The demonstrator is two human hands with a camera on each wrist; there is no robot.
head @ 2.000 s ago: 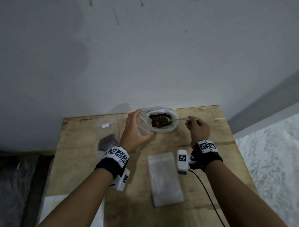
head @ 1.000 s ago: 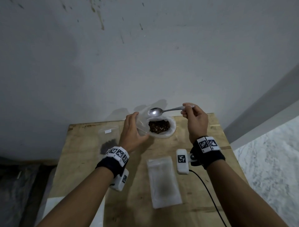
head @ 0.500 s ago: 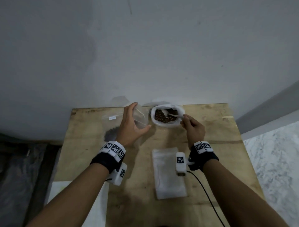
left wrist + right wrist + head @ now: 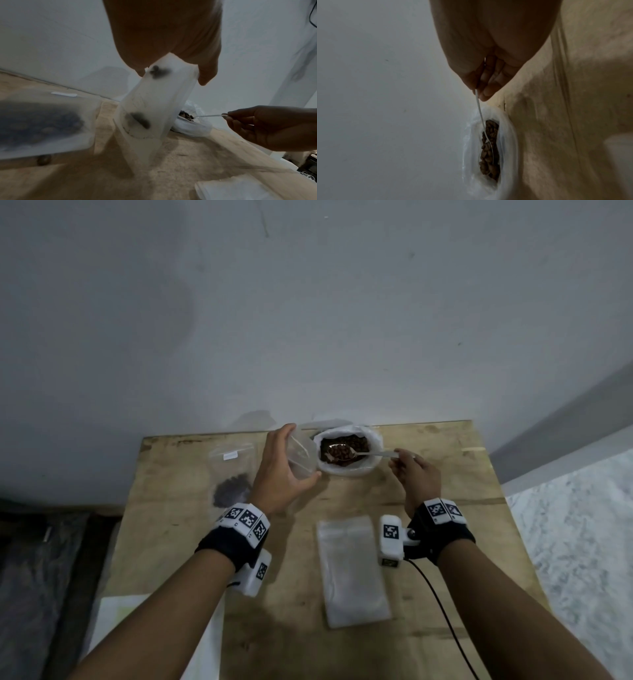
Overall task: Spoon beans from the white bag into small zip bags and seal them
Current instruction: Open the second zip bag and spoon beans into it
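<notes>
The white bag (image 4: 373, 441) stands open at the table's far edge, full of brown beans (image 4: 488, 148). My right hand (image 4: 412, 470) pinches the handle of a metal spoon (image 4: 368, 454) whose bowl, loaded with beans, lies over the bag's mouth. Just left of the bag, my left hand (image 4: 279, 470) holds a small clear zip bag (image 4: 301, 455) upright between thumb and fingers. In the left wrist view this zip bag (image 4: 154, 108) shows a few dark beans inside. A filled zip bag (image 4: 233, 474) lies flat at the far left.
A stack of empty zip bags (image 4: 352, 570) lies mid-table between my forearms. The wooden table (image 4: 462, 474) butts against a pale wall. A cable (image 4: 442, 607) trails from my right wrist. White paper (image 4: 113, 621) sits at the near left edge.
My right hand lifted the empty spoon above the bag, dipped it back into the beans, and now holds it loaded at the bag's mouth. My left hand has kept hold of the zip bag.
</notes>
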